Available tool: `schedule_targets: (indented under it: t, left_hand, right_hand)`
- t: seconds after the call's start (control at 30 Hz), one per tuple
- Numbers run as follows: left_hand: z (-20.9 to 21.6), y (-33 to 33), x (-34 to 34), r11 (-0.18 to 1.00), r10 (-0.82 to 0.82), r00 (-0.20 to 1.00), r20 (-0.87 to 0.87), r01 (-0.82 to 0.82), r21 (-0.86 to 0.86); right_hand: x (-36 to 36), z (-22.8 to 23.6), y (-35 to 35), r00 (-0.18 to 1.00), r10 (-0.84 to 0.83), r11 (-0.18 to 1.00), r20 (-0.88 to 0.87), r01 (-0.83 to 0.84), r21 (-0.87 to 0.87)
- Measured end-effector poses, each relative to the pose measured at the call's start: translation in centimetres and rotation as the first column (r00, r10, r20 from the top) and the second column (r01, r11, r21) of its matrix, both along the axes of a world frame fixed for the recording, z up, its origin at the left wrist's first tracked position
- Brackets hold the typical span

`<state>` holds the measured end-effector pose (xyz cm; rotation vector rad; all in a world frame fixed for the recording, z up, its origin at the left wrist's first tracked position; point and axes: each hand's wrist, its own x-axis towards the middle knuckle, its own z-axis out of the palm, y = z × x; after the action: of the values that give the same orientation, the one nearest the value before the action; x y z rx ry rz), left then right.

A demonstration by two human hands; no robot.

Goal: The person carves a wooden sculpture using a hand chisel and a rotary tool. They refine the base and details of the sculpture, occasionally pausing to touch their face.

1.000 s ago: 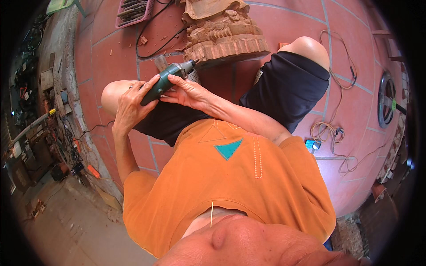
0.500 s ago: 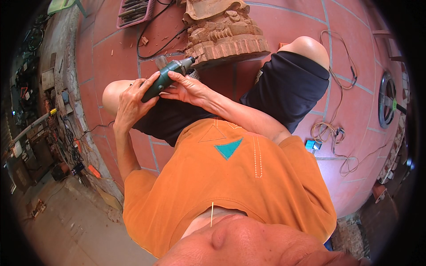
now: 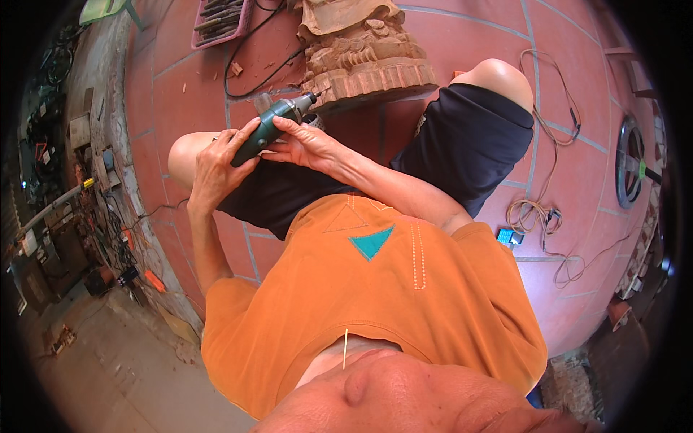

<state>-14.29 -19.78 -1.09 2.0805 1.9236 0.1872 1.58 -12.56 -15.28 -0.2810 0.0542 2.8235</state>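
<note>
A dark green die grinder (image 3: 264,134) with a grey metal neck slants up and to the right between my hands. Around the rear of its body my left hand (image 3: 221,154) is closed. My right hand (image 3: 306,146) grips it from the other side, thumb lying along the body near the neck. The thin bit at the tool's black tip points at the lower left of a carved wooden sculpture (image 3: 368,58); I cannot tell whether it touches the wood. The sculpture has a ridged base and lies just beyond my hands, between my knees.
A pink basket (image 3: 196,36) of carving tools stands at the far left, beside a black cable (image 3: 228,79) and wood chips. On the right lie a coiled brown cord (image 3: 530,213), a small lit device (image 3: 510,237) and a dark wheel (image 3: 629,162). A concrete ledge (image 3: 119,144) borders the left side.
Both hands keep their hold on the die grinder, almost still. The whole view has shifted very slightly.
</note>
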Motion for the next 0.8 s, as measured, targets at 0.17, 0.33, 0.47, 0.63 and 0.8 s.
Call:
schedule_targets:
  t: [0.17, 0.33, 0.47, 0.63, 0.8]
  left_hand:
    - [-0.18, -0.03, 0.29, 0.999, 0.012, 1.0, 0.011, -0.013, 0.029]
    - [-0.32, 0.04, 0.32, 0.999, 0.027, 1.0, -0.001, -0.027, 0.03]
    - [-0.51, 0.14, 0.49, 0.999, 0.044, 0.999, 0.0, -0.044, 0.026]
    - [-0.33, 0.16, 0.43, 0.999, 0.037, 0.999, -0.012, -0.037, 0.007]
    - [0.2, 0.2, 0.9, 0.996, 0.071, 0.997, -0.007, -0.071, -0.048]
  right_hand:
    - [0.02, 0.06, 0.36, 1.0, -0.002, 1.0, 0.027, 0.001, 0.018]
    - [-0.35, -0.36, 0.72, 1.0, -0.002, 1.0, 0.018, 0.002, 0.021]
    - [-0.55, -0.82, 1.01, 1.0, -0.018, 0.999, 0.011, 0.017, 0.035]
    - [-0.46, -0.65, 0.8, 1.0, -0.015, 1.0, 0.01, 0.015, 0.025]
    - [-0.23, -0.44, 0.69, 1.0, -0.007, 1.0, 0.018, 0.006, 0.022]
